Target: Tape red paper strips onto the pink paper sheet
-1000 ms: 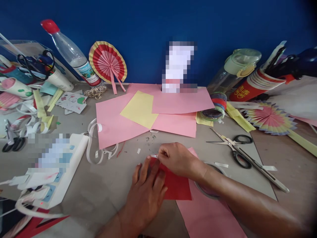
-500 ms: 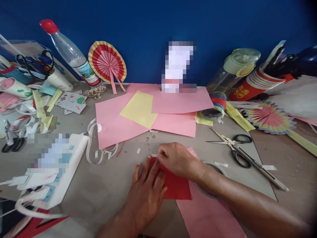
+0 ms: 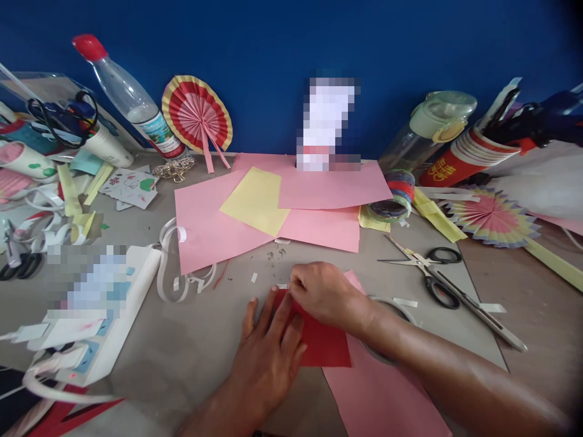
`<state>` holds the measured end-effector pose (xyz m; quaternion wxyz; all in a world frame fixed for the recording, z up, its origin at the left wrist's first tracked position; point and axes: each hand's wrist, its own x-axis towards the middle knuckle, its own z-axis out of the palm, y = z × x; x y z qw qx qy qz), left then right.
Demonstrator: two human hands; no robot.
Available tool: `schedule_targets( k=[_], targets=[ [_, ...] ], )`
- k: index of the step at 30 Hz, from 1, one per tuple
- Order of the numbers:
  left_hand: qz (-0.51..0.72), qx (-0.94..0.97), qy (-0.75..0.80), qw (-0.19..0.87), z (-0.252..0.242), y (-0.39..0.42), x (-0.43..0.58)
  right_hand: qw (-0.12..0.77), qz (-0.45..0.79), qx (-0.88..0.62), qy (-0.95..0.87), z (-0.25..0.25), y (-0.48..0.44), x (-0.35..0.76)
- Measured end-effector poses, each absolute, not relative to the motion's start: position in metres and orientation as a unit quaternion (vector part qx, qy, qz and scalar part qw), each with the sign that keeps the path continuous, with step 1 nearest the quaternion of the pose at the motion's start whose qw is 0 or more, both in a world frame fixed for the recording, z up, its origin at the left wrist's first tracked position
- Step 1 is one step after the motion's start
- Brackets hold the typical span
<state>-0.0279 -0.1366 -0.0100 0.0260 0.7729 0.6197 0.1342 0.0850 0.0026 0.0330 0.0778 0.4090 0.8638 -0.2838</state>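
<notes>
A red paper sheet [image 3: 325, 346] lies at the near middle of the table, over a pink sheet [image 3: 382, 394]. My left hand [image 3: 268, 352] lies flat on its left part, fingers stretched out and pressing it down. My right hand [image 3: 325, 292] is at the sheet's far corner, fingers pinched on a small white strip [image 3: 283, 286] at the paper's edge. A clear tape roll [image 3: 401, 306] sits partly hidden under my right wrist.
Pink and yellow sheets [image 3: 255, 200] lie behind the hands. Scissors [image 3: 432, 273] and a cutter [image 3: 483, 315] lie to the right, tape rolls [image 3: 396, 194], bottles and paper cups behind. Two folded paper fans [image 3: 198, 115] stand about. A power strip [image 3: 100, 309] and paper scraps lie left.
</notes>
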Motion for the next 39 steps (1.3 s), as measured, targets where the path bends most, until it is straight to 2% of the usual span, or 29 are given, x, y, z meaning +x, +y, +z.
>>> schedule_targets(
  k=[6, 39],
  targets=[
    [0.138, 0.765, 0.629, 0.025, -0.0088, -0.1369, -0.0277, 0.089, -0.225, 0.358, 0.902, 0.0256, 0.0005, 0.0861],
    [0.12, 0.767, 0.63, 0.02, -0.0068, -0.1373, -0.0272, 0.086, -0.204, 0.371, 0.902, 0.0243, -0.0008, 0.0915]
  ],
)
